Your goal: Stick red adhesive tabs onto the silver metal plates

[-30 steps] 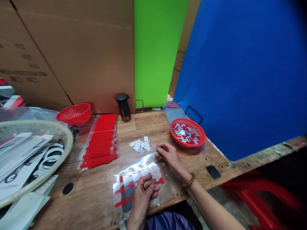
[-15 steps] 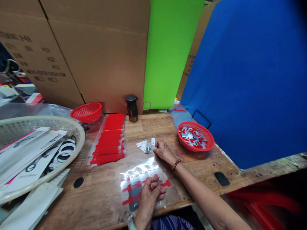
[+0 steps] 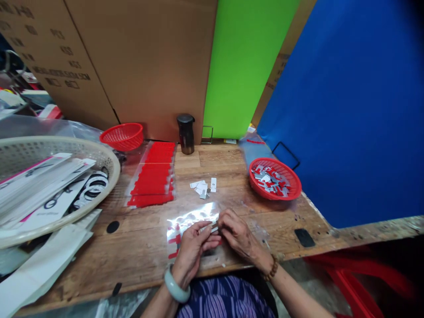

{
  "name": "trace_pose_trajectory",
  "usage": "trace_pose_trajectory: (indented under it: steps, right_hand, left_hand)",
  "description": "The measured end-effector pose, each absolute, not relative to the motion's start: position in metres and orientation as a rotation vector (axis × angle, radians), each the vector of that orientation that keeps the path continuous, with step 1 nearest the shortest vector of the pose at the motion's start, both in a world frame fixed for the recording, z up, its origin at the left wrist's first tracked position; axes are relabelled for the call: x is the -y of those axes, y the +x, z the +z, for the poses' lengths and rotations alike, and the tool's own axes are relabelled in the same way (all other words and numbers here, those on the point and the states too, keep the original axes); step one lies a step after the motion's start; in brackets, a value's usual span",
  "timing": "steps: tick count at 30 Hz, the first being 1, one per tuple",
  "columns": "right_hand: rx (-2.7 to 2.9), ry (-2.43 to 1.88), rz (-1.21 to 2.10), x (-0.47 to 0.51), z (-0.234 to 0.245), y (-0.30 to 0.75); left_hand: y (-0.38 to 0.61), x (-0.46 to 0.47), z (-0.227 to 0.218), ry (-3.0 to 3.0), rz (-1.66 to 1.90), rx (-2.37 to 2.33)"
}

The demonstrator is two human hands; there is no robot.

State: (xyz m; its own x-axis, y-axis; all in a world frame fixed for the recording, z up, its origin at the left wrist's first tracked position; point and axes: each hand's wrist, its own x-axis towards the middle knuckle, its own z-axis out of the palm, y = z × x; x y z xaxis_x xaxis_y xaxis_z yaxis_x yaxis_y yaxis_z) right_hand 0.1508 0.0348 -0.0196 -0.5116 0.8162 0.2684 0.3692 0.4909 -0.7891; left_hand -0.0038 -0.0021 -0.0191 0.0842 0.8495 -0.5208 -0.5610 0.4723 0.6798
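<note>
My left hand (image 3: 194,247) and my right hand (image 3: 240,234) meet above the front of the table. A small white-and-grey tag (image 3: 214,228) is pinched between their fingertips. Beneath them lies a clear plastic sheet (image 3: 194,216) with red T-shaped pieces (image 3: 174,255) on it, partly hidden by my hands. Just beyond the sheet is a loose pile of small white tags (image 3: 199,187), one of them grey. To the right stands a red basket (image 3: 291,194) holding many red, white and grey pieces.
Red strips in clear plastic (image 3: 150,181) lie left of the pile. A black-lidded dark jug (image 3: 186,134) stands at the back near an empty-looking red basket (image 3: 122,137). A large cream basket (image 3: 114,176) of printed cards occupies the left. Cardboard (image 3: 149,66) and blue panels (image 3: 347,110) wall the table.
My right hand has come back from the tag pile to my left hand, bringing a small tag. Both hands now hold it together. The view has shifted slightly.
</note>
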Motion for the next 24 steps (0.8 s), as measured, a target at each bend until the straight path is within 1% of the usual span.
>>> trace_pose_trajectory:
  steps: [6,10,20,24]
  right_hand:
    - [2.068,-1.051,0.999,-0.026,-0.021,0.160]
    - [2.146,-1.052,1.030,-0.026,-0.020,0.168]
    - [2.230,-1.008,0.836,-0.013,-0.026,0.175]
    - [2.221,-1.032,0.819,-0.009,-0.031,0.176]
  left_hand:
    - [-0.005,0.004,-0.028,0.383,1.038,-1.110]
    - [-0.008,0.005,-0.030,0.444,0.978,-1.136]
    - [-0.004,0.006,-0.024,0.398,0.930,-1.134]
    - [-0.001,0.006,-0.024,0.364,0.922,-1.125]
